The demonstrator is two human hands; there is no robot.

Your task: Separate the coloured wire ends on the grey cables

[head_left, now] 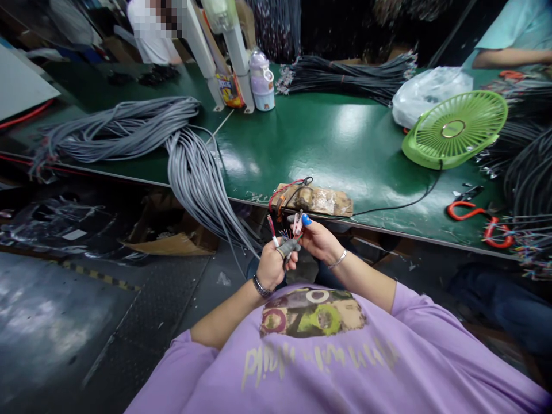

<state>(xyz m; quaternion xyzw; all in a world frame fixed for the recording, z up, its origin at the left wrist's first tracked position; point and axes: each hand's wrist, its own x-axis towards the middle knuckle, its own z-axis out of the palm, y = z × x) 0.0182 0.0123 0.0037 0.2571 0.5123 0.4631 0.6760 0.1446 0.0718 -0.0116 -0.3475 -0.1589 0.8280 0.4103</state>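
Observation:
Near the table edge, in front of my body, my left hand (272, 265) is closed around a grey cable end with thin coloured wires (285, 234) fanning out of it. A white-jacketed piece with red wires (272, 230) also sticks up from that hand. Grey material covers the left fingertips; I cannot tell if it is a finger cover or cable jacket. My right hand (321, 241) pinches at the wire ends, a blue cover (306, 219) on one fingertip. Just beyond both hands lies a worn wooden block (323, 200) with a red wire and an orange part.
A thick bundle of grey cable (194, 172) hangs over the table edge at left. On the green table (302, 138) stand a green fan (455, 129), a purple bottle (261, 80), a plastic bag (426, 92), black cable bundles (345, 75) and red-handled scissors (466, 211). Other people are nearby.

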